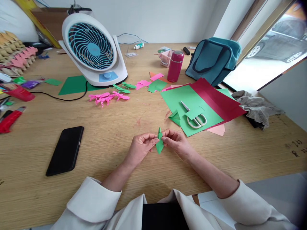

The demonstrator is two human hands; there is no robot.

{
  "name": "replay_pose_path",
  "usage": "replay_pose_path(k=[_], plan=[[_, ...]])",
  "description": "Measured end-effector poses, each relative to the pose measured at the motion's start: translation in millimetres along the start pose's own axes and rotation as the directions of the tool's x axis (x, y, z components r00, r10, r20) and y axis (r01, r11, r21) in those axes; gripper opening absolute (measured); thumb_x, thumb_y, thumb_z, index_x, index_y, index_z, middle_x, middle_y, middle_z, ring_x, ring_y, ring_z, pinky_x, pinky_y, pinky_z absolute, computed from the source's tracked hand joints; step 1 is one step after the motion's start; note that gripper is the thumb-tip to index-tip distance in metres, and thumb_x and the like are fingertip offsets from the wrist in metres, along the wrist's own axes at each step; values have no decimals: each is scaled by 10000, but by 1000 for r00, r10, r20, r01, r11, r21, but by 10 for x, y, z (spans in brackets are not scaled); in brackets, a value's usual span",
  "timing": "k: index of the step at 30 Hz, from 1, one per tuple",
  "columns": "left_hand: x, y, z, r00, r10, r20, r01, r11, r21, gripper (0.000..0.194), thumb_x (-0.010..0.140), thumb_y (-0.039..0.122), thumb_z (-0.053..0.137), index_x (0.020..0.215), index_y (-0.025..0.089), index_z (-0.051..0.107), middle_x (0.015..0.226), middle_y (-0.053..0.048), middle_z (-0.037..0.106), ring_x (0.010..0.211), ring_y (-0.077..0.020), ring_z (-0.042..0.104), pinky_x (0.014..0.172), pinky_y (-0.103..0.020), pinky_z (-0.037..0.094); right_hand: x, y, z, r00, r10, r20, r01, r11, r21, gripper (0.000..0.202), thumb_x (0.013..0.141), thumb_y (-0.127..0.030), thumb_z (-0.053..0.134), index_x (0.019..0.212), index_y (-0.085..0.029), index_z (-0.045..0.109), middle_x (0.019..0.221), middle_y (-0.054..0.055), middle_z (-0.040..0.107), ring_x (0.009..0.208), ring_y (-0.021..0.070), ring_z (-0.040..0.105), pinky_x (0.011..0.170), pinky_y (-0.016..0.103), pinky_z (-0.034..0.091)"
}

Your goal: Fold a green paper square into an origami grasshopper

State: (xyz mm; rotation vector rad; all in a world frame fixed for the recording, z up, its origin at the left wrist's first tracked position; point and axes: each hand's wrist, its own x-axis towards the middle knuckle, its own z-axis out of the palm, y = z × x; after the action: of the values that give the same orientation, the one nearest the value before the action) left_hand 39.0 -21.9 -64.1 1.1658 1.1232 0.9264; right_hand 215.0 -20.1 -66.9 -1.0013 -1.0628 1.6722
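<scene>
A small green folded paper, narrow and diamond-shaped, is pinched upright between my two hands above the table. My left hand grips its left edge with thumb and forefinger. On the opposite edge, my right hand pinches it near the middle. The paper's tip points away from me. To the right, scissors with white handles lie on green paper sheets, partly under a small green piece. Another folded green paper rests at the sheets' near left corner.
A black phone lies at left. Pink folded figures and green ones sit before a white fan. Behind are a magenta bottle and a teal bag. A red cutter is at far left.
</scene>
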Motion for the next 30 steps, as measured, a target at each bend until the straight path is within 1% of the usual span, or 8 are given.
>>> replay_pose_path(k=[5, 12, 18, 23, 27, 30], plan=[[11, -13, -6, 1000, 12, 23, -13, 1000, 22, 256, 756, 379, 746, 894, 167, 788, 771, -21, 732, 565, -80, 515, 479, -181, 445, 8, 1, 4, 1000, 3, -14, -3, 1000, -25, 350, 695, -476, 812, 787, -183, 643, 709, -19, 602, 592, 89, 487, 592, 248, 416], [2, 3, -2, 999, 52, 11, -52, 998, 47, 221, 758, 352, 738, 875, 173, 797, 742, -11, 730, 537, -75, 495, 463, -179, 436, 9, 18, 8, 1000, -3, -22, 2, 999, -32, 359, 696, -474, 813, 800, -185, 626, 691, -25, 587, 597, 92, 484, 587, 245, 412], [-5, -4, -9, 997, 79, -7, -77, 989, 126, 215, 767, 345, 729, 892, 187, 804, 691, -1, 715, 501, -80, 494, 461, -194, 428, 16, 50, 23, 999, -16, -40, 16, 1000, -17, 367, 677, -467, 829, 795, -193, 616, 702, -24, 591, 612, 100, 500, 595, 251, 413], [-11, -31, -17, 994, 110, -1, -107, 975, 193, 215, 789, 342, 714, 908, 184, 798, 639, 7, 684, 473, -77, 486, 462, -195, 417, 21, 57, 30, 999, -20, -28, 19, 1000, -14, 401, 638, -469, 857, 779, -199, 597, 683, -31, 573, 616, 106, 504, 601, 255, 418], [-24, -15, -2, 993, 111, -30, -104, 979, 176, 224, 803, 347, 703, 927, 171, 766, 733, -9, 704, 529, -89, 528, 472, -193, 450, 24, 57, 17, 999, -36, 13, 36, 999, 27, 379, 659, -435, 858, 807, -197, 604, 736, -23, 592, 667, 106, 530, 656, 256, 433], [-30, 3, 7, 992, 121, -41, -115, 984, 135, 200, 788, 345, 722, 872, 164, 708, 750, -9, 685, 597, -111, 571, 479, -194, 467, 24, 58, 3, 999, -36, 41, 34, 999, 42, 356, 688, -419, 846, 830, -195, 608, 783, -14, 609, 705, 107, 546, 688, 257, 438]])
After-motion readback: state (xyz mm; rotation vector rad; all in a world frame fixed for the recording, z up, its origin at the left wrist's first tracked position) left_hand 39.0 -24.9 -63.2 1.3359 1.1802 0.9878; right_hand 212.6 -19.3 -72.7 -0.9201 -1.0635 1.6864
